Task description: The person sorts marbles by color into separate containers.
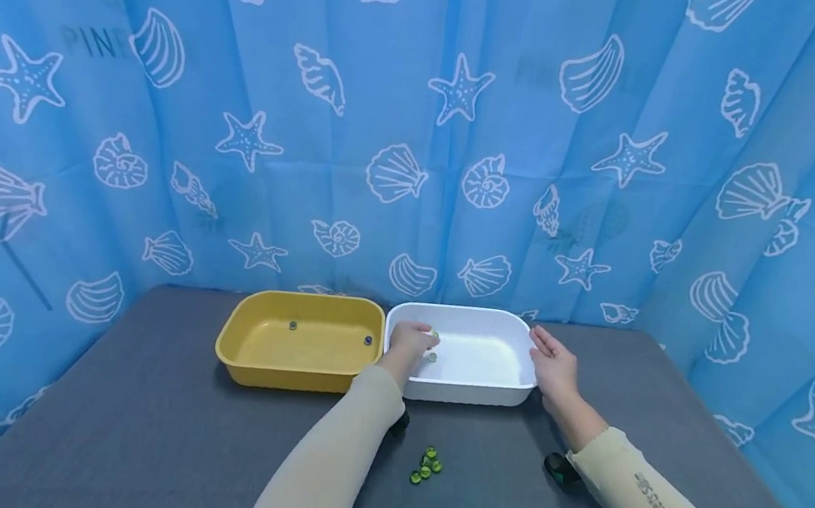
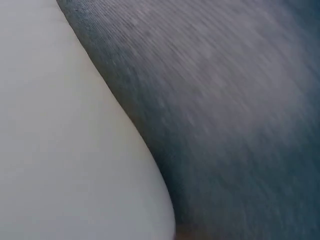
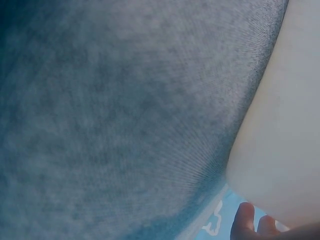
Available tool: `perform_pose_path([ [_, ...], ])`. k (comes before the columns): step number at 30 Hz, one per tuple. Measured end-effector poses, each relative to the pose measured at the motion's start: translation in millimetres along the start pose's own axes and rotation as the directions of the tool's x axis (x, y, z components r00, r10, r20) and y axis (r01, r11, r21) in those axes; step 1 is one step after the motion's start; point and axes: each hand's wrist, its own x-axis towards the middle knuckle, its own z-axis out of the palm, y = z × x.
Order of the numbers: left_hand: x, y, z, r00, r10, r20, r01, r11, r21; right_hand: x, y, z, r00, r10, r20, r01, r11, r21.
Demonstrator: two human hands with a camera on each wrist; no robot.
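My left hand [image 1: 413,340] reaches into the left part of the white bin [image 1: 470,394], fingers pointing right. It appears to pinch a small green round piece [image 1: 436,335] between thumb and fingertips. Just below, another small round piece [image 1: 431,357] lies on the bin floor. My right hand [image 1: 554,370] rests against the bin's right end with its fingers extended; a few fingertips [image 3: 244,217] show beside the pale wall in the right wrist view. Several green round pieces [image 1: 426,467] lie grouped on the table in front of the bin. In the left wrist view the hand's grip is hidden.
A yellow bin [image 1: 287,380] stands directly left of the white one, with two small dark bluish pieces [image 1: 368,340] inside. Grey cloth [image 1: 131,424] covers the table. A blue curtain [image 1: 408,120] with shell and starfish prints hangs behind and at both sides.
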Motion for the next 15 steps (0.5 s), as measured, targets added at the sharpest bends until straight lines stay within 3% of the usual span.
perform_pose_path([
  [4,0.1,3.8,-5.8,0.998,0.046,0.031,-0.043,0.995,-0.087,0.1,1.1,-0.7,1.0,0.001,-0.003,-0.001,1.0,-0.003],
  [9,-16.6,9.7,-20.1,0.984,0.151,0.092,-0.145,0.987,-0.069,0.2,0.9,-0.8,1.0,0.003,-0.01,-0.003,1.0,0.002],
  [12,-33.2,7.3,-32.7,0.95,0.272,0.15,-0.264,0.962,-0.071,-0.4,0.1,0.0,1.0,0.003,-0.007,-0.003,1.0,0.005],
  [15,-50.8,-0.1,-47.5,0.89,0.386,0.244,-0.38,0.922,-0.072,-1.2,-0.5,0.1,1.0,0.004,-0.005,-0.004,1.0,0.004],
])
